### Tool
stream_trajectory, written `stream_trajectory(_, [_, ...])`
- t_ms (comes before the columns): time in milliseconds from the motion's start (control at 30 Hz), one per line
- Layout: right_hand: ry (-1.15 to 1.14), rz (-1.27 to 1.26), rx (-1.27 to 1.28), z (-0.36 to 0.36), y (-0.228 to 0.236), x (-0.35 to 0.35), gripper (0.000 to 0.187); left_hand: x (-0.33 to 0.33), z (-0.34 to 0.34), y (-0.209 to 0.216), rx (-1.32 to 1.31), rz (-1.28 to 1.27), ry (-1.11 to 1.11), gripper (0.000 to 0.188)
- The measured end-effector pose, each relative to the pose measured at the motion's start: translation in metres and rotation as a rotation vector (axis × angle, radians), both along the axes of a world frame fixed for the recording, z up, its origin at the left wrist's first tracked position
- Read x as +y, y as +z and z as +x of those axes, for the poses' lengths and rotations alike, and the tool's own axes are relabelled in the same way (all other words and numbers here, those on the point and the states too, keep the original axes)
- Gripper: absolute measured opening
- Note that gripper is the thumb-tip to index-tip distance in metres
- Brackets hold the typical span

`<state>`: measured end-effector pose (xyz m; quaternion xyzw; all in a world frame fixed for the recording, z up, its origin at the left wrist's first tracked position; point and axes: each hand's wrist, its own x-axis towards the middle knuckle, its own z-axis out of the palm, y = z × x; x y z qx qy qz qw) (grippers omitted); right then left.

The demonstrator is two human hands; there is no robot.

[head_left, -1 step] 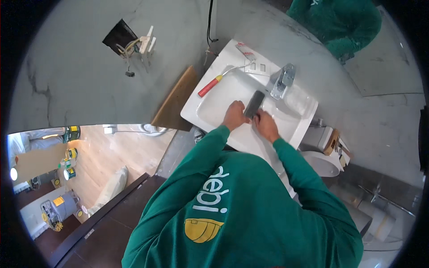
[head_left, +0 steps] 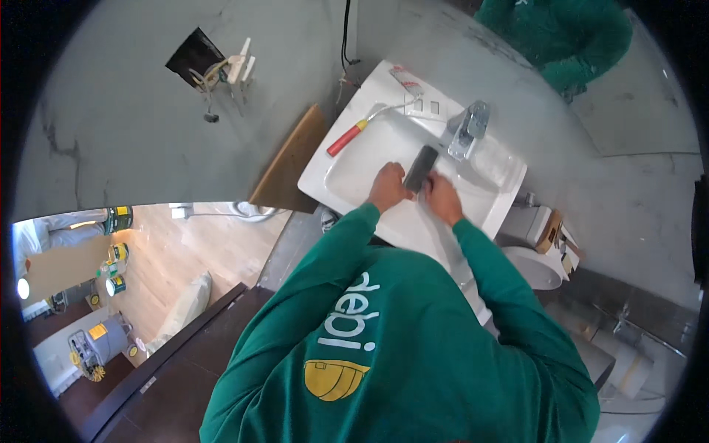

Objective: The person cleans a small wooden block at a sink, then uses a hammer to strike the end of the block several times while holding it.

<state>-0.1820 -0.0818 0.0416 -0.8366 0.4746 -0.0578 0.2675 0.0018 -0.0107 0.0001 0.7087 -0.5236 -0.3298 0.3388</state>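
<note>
Sink [head_left: 313,182]: brightest surface, its white nearly washed out, with soft, faint shading inside the basin
Faucet [head_left: 467,133]: small bright glints on the chrome
Wall [head_left: 125,133]: even, diffuse, cool grey light
Wood floor [head_left: 166,247]: bright and warm-toned
Dark panel [head_left: 185,369]: dim, little detail
Right hand [head_left: 443,199]: slightly blurred, fingers indistinct
Grey block [head_left: 421,168]: dark, surface detail lost
Picture rim: black, rounded fisheye border; straight edges bend toward it
Light source: cannot be told

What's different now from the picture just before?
Little: the view shifted slightly, raising the sink in frame; the right hand, now blurrier, moved up slightly more. Nothing visibly gripped or released. The left hand stays beside the dark grey block; the red-handled tool stays put.
</note>
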Motion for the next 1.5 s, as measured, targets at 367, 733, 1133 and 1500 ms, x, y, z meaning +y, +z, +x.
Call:
stream_trajectory(367, [-0.037, -0.021, -0.043, 0.000, -0.005, 0.000, 0.026, 0.000, -0.003, 0.009, -0.034, -0.028, -0.022, 0.068])
stream_trajectory(733, [-0.082, -0.029, -0.077, 0.007, -0.004, -0.011, 0.021, 0.000, -0.004, 0.004, -0.044, -0.044, -0.018, 0.067])
stream_trajectory(1133, [-0.097, -0.126, -0.111, 0.025, 0.009, -0.034, 0.023, 0.004, 0.000, 0.014, -0.017, -0.037, -0.007, 0.062])
stream_trajectory(1500, [-0.137, -0.028, -0.033, 0.023, 0.002, -0.035, 0.035, 0.002, -0.002, 0.012, -0.008, -0.055, -0.006, 0.063])
